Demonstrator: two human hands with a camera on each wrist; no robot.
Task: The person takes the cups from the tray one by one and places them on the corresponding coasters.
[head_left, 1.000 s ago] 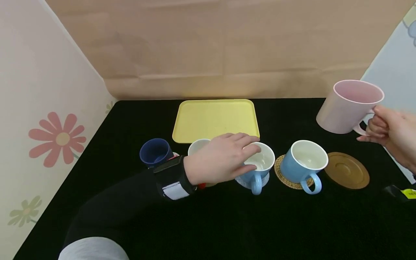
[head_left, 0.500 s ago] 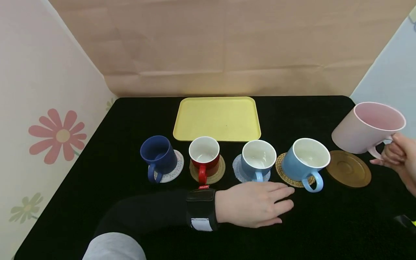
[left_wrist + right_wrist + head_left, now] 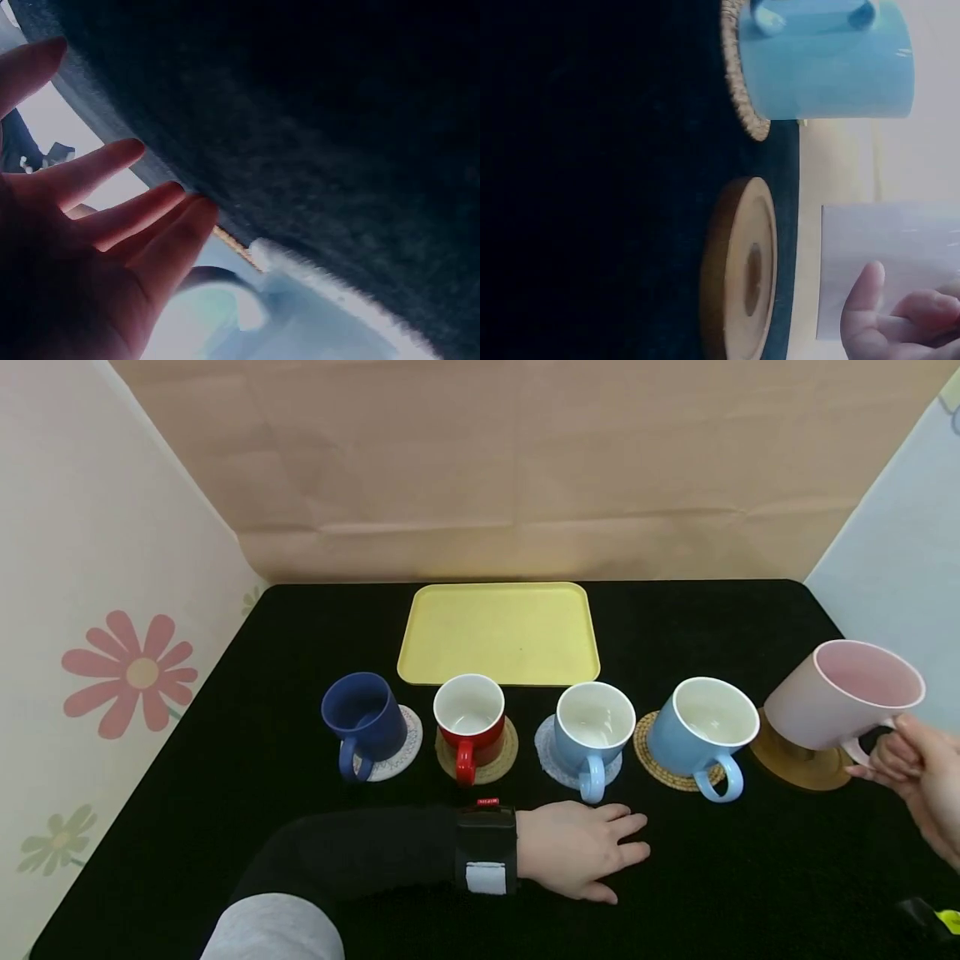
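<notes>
A pink mug (image 3: 832, 697) is held by its handle in my right hand (image 3: 926, 772), tilted a little. In the right wrist view the mug (image 3: 892, 240) hangs above a round wooden coaster (image 3: 739, 277), with a gap between them. My left hand (image 3: 581, 852) has its fingers spread, holding nothing, low over the black table in front of the mugs. Nearest to it is a light blue mug (image 3: 585, 739) on a pale blue coaster (image 3: 550, 756). Another light blue mug (image 3: 693, 743) sits on a woven coaster (image 3: 660, 772), left of the wooden one.
A red mug (image 3: 487, 727) on a tan coaster (image 3: 508, 756) and a dark blue mug (image 3: 382, 727) on a white coaster (image 3: 408, 752) stand further left. Behind them lies a yellow tray (image 3: 498, 635). A black and yellow object (image 3: 930, 918) shows at the right edge.
My right hand has moved the pink mug down to over the wooden coaster, first swinging right and then slightly back. My left hand has come forward from over the mugs, toward the near side.
</notes>
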